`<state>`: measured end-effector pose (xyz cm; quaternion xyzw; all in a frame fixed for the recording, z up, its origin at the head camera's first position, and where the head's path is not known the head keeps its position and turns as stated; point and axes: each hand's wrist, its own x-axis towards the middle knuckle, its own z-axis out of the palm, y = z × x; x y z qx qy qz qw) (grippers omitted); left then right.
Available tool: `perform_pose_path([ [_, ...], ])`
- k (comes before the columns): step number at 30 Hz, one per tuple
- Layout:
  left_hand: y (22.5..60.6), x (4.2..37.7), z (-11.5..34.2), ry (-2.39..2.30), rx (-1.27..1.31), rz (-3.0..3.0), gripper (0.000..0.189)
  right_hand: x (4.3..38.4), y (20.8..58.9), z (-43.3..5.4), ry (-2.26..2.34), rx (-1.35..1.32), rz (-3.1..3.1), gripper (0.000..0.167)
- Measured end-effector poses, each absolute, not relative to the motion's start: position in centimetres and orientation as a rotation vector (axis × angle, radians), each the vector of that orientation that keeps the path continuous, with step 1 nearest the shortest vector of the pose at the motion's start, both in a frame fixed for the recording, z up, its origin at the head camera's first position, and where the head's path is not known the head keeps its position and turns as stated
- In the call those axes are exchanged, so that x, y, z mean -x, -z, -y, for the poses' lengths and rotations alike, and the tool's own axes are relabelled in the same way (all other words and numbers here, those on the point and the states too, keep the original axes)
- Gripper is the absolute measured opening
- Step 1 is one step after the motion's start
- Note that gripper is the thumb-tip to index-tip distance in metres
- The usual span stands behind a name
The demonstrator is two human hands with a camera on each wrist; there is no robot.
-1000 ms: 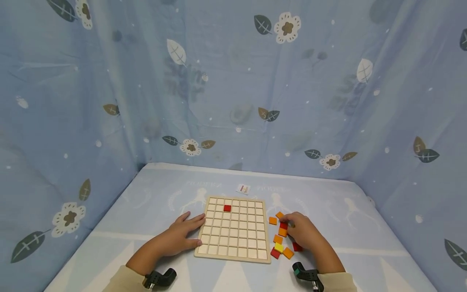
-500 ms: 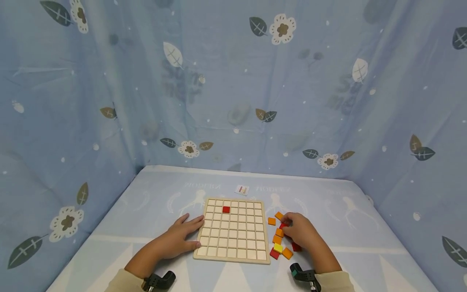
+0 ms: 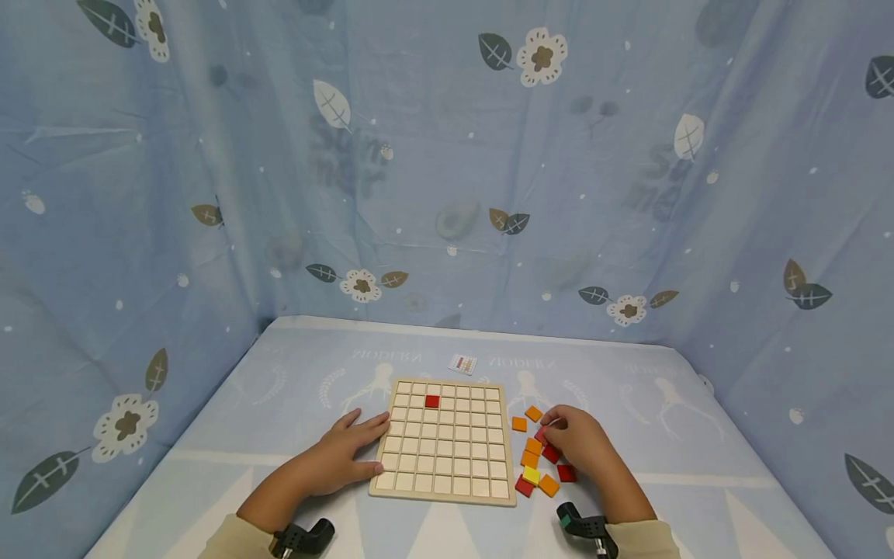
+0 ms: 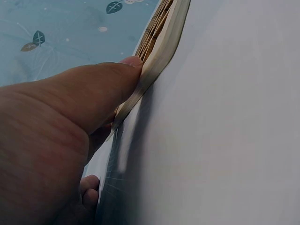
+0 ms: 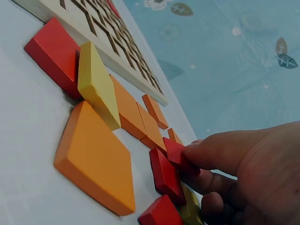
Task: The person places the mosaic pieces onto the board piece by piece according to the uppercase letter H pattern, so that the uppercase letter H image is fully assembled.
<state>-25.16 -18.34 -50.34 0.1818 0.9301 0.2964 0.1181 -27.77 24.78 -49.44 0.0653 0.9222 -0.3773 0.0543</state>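
Left hand [image 3: 342,458], spread wide, touched a pale wooden grid board [image 3: 443,499] at lower centre; well apart from it, the right hand [image 3: 581,441] pinched a red square tile [image 5: 176,151] toward lower right. Orange square tiles [image 3: 549,486] and a yellow square tile [image 3: 531,475] lay nearby.

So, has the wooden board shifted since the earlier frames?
No; in the head view, the wooden board sits in the same place against the tabletop lettering.

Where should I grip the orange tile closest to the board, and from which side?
Probably pinch the near and far edges of that orange tile, coming from above: it lies flat, those straight edges look free, and the board sits close along its left side, leaving less finger room there.
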Motion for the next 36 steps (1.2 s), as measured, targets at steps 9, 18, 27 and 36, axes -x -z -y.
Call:
perform_pose_path([
  [9,50.2,25.4,18.4,-0.856,-0.56,-2.712,0.08,28.2,49.3,-25.3,1.257,-0.273,-2.804,0.009],
  [18,50.2,25.5,18.5,-0.856,-0.552,-2.713,0.08,28.3,48.8,-24.0,1.52,-0.379,-2.693,0.019],
  [27,50.4,25.4,18.5,-0.867,-0.555,-2.704,0.08,28.9,48.6,-20.8,1.653,-0.288,-2.577,0.014],
  [36,50.2,25.2,18.5,-0.882,-0.561,-2.693,0.08,29.6,48.4,-17.0,1.737,-0.075,-2.508,0.015],
])
